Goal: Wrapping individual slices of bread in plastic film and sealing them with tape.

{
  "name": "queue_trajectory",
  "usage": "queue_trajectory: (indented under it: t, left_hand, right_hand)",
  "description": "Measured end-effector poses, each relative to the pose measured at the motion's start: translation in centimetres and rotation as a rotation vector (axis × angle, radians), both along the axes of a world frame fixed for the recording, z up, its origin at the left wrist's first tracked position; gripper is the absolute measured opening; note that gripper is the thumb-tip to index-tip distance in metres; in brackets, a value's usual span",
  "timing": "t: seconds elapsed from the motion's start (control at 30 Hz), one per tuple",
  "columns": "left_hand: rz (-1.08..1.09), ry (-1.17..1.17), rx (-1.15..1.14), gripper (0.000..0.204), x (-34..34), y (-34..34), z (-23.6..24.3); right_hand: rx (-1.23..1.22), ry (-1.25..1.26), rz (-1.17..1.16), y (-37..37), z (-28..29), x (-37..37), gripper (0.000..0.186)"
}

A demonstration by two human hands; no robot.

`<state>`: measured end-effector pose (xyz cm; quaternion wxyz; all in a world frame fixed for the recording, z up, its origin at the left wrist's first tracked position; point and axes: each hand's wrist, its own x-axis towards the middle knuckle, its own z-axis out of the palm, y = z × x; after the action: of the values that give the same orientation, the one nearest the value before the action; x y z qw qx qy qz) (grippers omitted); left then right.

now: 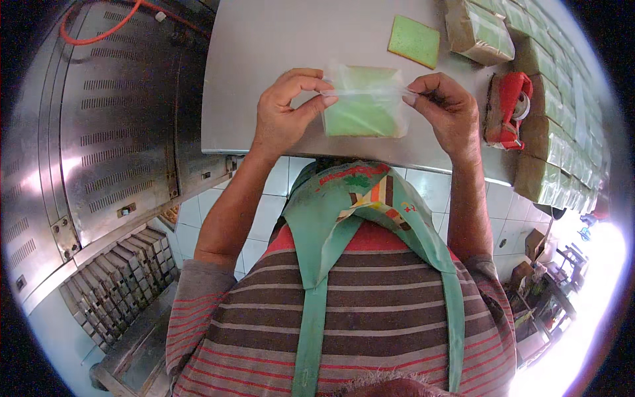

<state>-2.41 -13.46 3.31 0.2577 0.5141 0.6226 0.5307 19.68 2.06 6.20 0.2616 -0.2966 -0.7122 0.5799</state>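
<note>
The square slice of sponge cake (pixel 362 106) inside the clear plastic bag (pixel 365 78) was pale green, as was the loose square slice (pixel 414 41) on the grey steel table (pixel 278 46). The tape dispenser (pixel 508 109) was red. The apron (pixel 370 218) was green; the shirt (pixel 390 298) bore brown, grey and red stripes.

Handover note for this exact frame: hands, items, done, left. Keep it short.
Left hand and right hand: each pinches a top corner of the clear bag, held over the steel table.
Green cake slice: inside the bag.
Done: wrapped packs stacked along the right edge.
Left: bag mouth looks unsealed; one bare slice lies on the table; red tape dispenser beside the right hand.
</note>
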Motion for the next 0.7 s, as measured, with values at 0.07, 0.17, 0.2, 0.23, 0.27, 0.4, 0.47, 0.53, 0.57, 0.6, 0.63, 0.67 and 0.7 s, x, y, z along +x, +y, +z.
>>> queue_trajectory:
  t: [0.07, 0.17, 0.2, 0.23, 0.27, 0.4, 0.47, 0.53, 0.57, 0.6, 0.63, 0.67, 0.7]
  left_hand:
    - [-0.002, -0.021, 0.065, 0.023, 0.3, -0.2, -0.3]
    - [-0.037, -0.454, 0.211, 0.026, 0.5, 0.0, 0.5]
    - [-0.092, -0.502, 0.176, 0.024, -0.2, 0.4, 0.6]
    - [-0.147, -0.549, 0.142, 0.022, -0.8, 0.9, 0.7]
    - [-0.138, -0.55, 0.149, 0.022, -1.5, 1.5, 0.8]
    - [-0.326, -0.178, -0.135, 0.018, -3.4, 4.0, 1.2]
    - [-0.345, -0.202, -0.23, 0.019, -3.1, 4.4, 1.1]
    - [-0.312, -0.121, -0.066, 0.022, -2.7, 4.5, 0.2]
    - [-0.318, -0.124, -0.067, 0.022, -2.4, 4.4, -0.3]
    - [-0.273, -0.081, 0.038, 0.024, -2.0, 4.2, -0.9]
    - [-0.226, -0.038, 0.142, 0.027, -1.8, 3.9, -1.3]
    - [-0.234, -0.041, 0.141, 0.027, -1.6, 3.7, -1.3]
    - [-0.229, -0.035, 0.129, 0.025, -1.3, 3.2, -1.2]
  right_hand:
    - [0.016, -0.021, -0.008, -0.1, 0.2, -0.1, 0.012]
    - [-0.009, -0.02, -0.014, 0.0, 0.0, -0.1, 0.012]
    - [-0.007, -0.02, -0.009, -0.1, 0.1, -0.1, 0.012]
    - [-0.014, -0.008, -0.011, -0.2, 0.1, -0.2, 0.012]
    - [-0.019, 0.002, -0.008, -0.2, 0.3, -0.3, 0.012]
    - [0.009, -0.018, -0.003, -0.2, 0.2, -0.1, 0.013]
    - [-0.036, -0.031, -0.042, -0.3, 0.3, 0.1, 0.012]
    - [-0.031, -0.026, -0.046, -0.2, 0.2, 0.1, 0.013]
    - [-0.032, -0.019, -0.056, -0.4, 0.1, 0.2, 0.013]
    - [-0.033, -0.021, -0.062, -0.4, 0.0, 0.2, 0.013]
    - [-0.036, -0.02, -0.071, -0.4, -0.2, 0.2, 0.013]
    - [-0.039, -0.019, -0.082, -0.4, -0.3, 0.3, 0.013]
    - [-0.041, -0.021, -0.09, -0.4, -0.3, 0.4, 0.013]
